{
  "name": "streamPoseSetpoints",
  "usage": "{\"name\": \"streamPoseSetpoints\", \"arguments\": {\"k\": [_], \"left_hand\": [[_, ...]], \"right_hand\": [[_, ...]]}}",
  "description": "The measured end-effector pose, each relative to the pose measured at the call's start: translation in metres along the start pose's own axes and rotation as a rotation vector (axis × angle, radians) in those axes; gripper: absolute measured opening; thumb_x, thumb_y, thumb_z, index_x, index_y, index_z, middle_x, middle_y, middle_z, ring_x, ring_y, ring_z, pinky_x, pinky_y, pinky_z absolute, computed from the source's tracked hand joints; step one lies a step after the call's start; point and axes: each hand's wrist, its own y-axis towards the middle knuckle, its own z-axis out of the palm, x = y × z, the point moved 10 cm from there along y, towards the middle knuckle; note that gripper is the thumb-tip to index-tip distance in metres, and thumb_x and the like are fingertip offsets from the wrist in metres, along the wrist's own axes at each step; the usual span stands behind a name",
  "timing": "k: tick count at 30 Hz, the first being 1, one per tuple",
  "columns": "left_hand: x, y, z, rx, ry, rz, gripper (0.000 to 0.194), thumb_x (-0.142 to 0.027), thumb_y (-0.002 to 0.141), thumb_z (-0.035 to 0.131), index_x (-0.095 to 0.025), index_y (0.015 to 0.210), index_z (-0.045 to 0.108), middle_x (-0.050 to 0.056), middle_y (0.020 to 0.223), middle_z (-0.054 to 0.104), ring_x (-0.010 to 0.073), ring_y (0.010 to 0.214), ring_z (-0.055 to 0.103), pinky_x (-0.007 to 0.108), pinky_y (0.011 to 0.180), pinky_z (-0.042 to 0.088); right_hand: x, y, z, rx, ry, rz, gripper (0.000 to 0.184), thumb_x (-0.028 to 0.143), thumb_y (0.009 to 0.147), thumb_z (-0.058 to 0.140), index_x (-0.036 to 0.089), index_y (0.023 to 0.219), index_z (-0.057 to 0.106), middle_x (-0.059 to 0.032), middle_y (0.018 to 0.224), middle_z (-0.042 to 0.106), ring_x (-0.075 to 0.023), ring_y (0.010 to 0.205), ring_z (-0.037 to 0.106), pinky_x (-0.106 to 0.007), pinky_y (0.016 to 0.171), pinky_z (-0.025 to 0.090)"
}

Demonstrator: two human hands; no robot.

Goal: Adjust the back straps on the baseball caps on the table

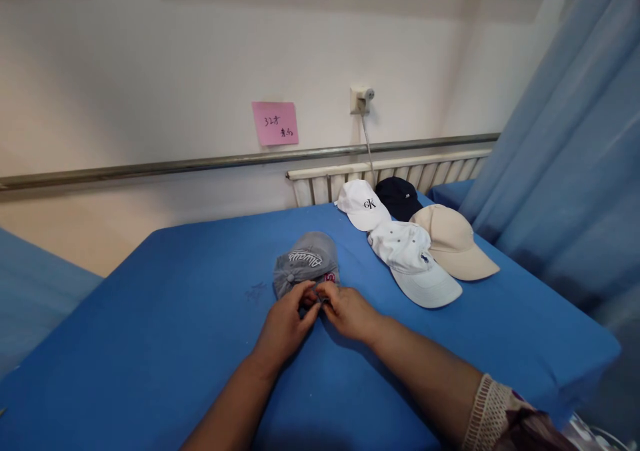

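A grey baseball cap (306,259) with white lettering lies on the blue-covered table (150,344) in front of me. Both hands meet at the cap's near edge. My left hand (287,321) pinches the cap's strap there, thumb and fingers together. From the other side my right hand (347,311) also closes on the strap, its fingertips nearly touching those of the left. A small red mark shows on the cap just above the right fingers. The strap is mostly hidden by the fingers.
On the right side of the table are a white cap (357,201), a black cap (399,197), a pale cap (415,264) and a beige cap (447,237). Behind run a metal rail (200,165) and a radiator (320,187). A blue curtain (565,157) hangs at right.
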Motion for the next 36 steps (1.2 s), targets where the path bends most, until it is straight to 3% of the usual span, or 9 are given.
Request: {"name": "streamPoseSetpoints", "arguments": {"k": [7,12,15,18,22,24,30,36], "left_hand": [[0.000,0.000,0.007,0.072,0.061,-0.015,0.042,-0.024,0.082,0.060,-0.019,0.123,0.054,0.009,0.103,0.071,0.0245,0.088,0.069,0.039,0.079,0.055],[-0.001,0.000,0.006,0.024,-0.004,-0.025,0.041,-0.020,0.081,0.057,-0.018,0.122,0.053,0.008,0.096,0.070,0.0229,0.083,0.068,0.038,0.077,0.054],[0.008,0.001,0.004,-0.030,-0.206,-0.099,0.039,-0.022,0.080,0.058,-0.017,0.118,0.052,0.004,0.085,0.066,0.0188,0.075,0.067,0.033,0.071,0.055],[0.019,0.002,0.002,-0.097,-0.406,-0.180,0.037,-0.024,0.078,0.060,-0.017,0.113,0.052,0.000,0.080,0.062,0.0157,0.072,0.065,0.029,0.068,0.055],[0.025,0.002,0.001,-0.139,-0.500,-0.211,0.037,-0.026,0.077,0.061,-0.017,0.111,0.051,-0.002,0.076,0.061,0.0143,0.068,0.065,0.028,0.066,0.055],[0.021,0.002,0.000,-0.127,-0.430,-0.173,0.036,-0.027,0.079,0.061,-0.017,0.112,0.053,0.000,0.079,0.064,0.0159,0.072,0.066,0.030,0.069,0.055],[-0.002,0.000,0.002,-0.064,0.077,0.052,0.016,-0.026,0.086,0.055,-0.021,0.095,0.067,0.004,0.092,0.072,0.0197,0.083,0.067,0.033,0.076,0.052],[-0.003,-0.003,0.003,-0.067,0.362,0.031,0.022,-0.024,0.092,0.049,-0.023,0.099,0.070,0.005,0.094,0.075,0.0220,0.083,0.070,0.033,0.073,0.051]], "right_hand": [[0.007,-0.002,-0.003,0.003,-0.011,-0.048,0.039,0.007,0.083,0.053,0.021,0.119,0.054,-0.0067,0.105,0.071,-0.0219,0.092,0.067,-0.032,0.079,0.051],[0.005,-0.002,-0.005,-0.033,0.063,-0.011,0.035,0.007,0.082,0.054,0.020,0.114,0.057,-0.0066,0.102,0.072,-0.0208,0.090,0.067,-0.031,0.079,0.050],[-0.006,0.000,-0.006,-0.120,0.200,0.068,0.033,0.009,0.081,0.056,0.021,0.111,0.059,-0.0049,0.102,0.072,-0.0197,0.090,0.068,-0.031,0.079,0.051],[-0.027,0.002,0.002,-0.195,0.442,0.186,0.029,0.013,0.078,0.057,0.021,0.106,0.061,-0.0017,0.092,0.072,-0.0167,0.078,0.068,-0.030,0.072,0.054],[-0.042,0.004,0.015,-0.198,0.687,0.245,0.026,0.015,0.078,0.056,0.020,0.103,0.063,0.0001,0.081,0.071,-0.0150,0.068,0.067,-0.028,0.065,0.055],[-0.042,0.004,0.011,-0.214,0.603,0.229,0.026,0.015,0.078,0.057,0.021,0.102,0.064,0.0001,0.080,0.071,-0.0157,0.069,0.067,-0.029,0.067,0.055],[-0.017,0.002,-0.007,-0.222,0.119,0.135,0.026,0.012,0.084,0.053,0.020,0.106,0.065,-0.0059,0.098,0.072,-0.0207,0.088,0.067,-0.034,0.083,0.052],[-0.002,0.001,-0.003,-0.201,0.006,0.038,0.022,0.013,0.089,0.049,0.017,0.105,0.064,-0.0103,0.100,0.069,-0.0231,0.093,0.065,-0.037,0.084,0.052]]}}
